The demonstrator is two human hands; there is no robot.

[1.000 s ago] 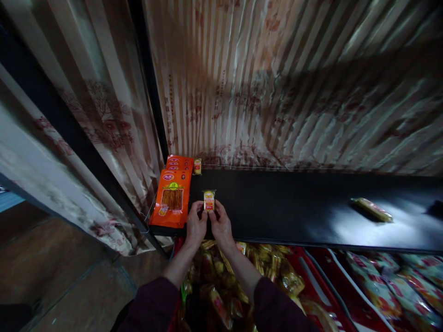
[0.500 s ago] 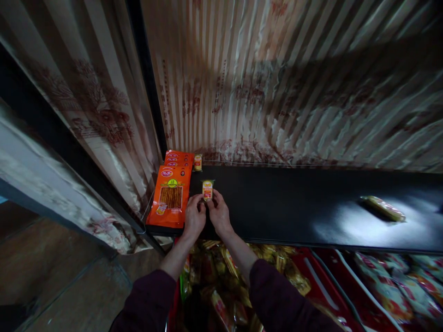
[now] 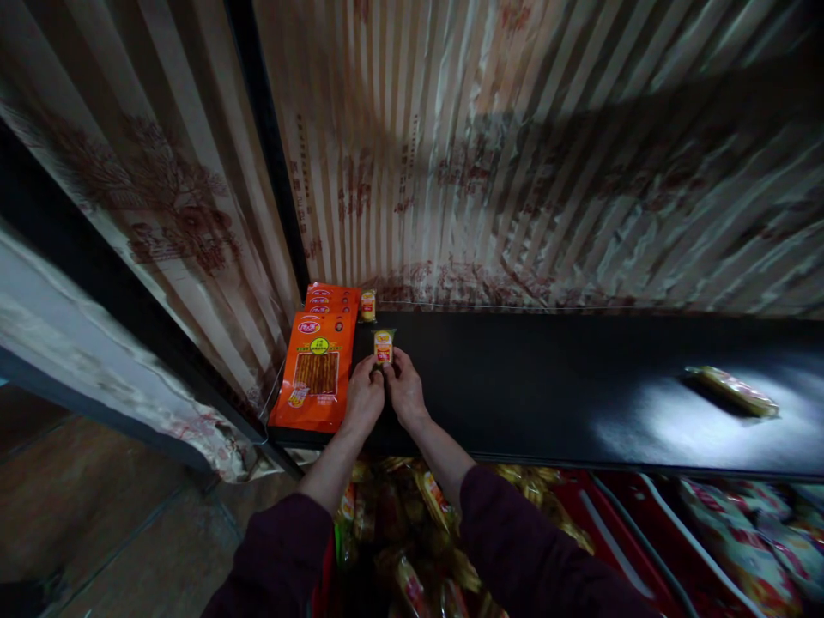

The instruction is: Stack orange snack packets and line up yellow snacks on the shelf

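Observation:
Between my fingertips is a small yellow snack packet (image 3: 384, 347) with a red and white label, held upright over the black shelf (image 3: 502, 378). My left hand (image 3: 366, 393) grips its lower left side, and my right hand (image 3: 405, 386) grips its lower right. Behind it, against the curtain, stands a similar small yellow packet (image 3: 367, 305). Just left of my left hand lie overlapping orange snack bags (image 3: 315, 369), the front one with a window showing brown sticks. Whether the held packet's bottom touches the shelf is hidden by my fingers.
Farther right on the shelf lies another wrapped packet (image 3: 734, 390) in a patch of light. Below the shelf's front edge are red bins (image 3: 598, 524) with many wrapped snacks. A striped curtain (image 3: 489, 172) hangs behind, and a dark post (image 3: 274, 146) stands at the left corner.
Both hands and the held packet have shifted very slightly in view, still together. The view itself has moved a little; the packet at right appears farther right.

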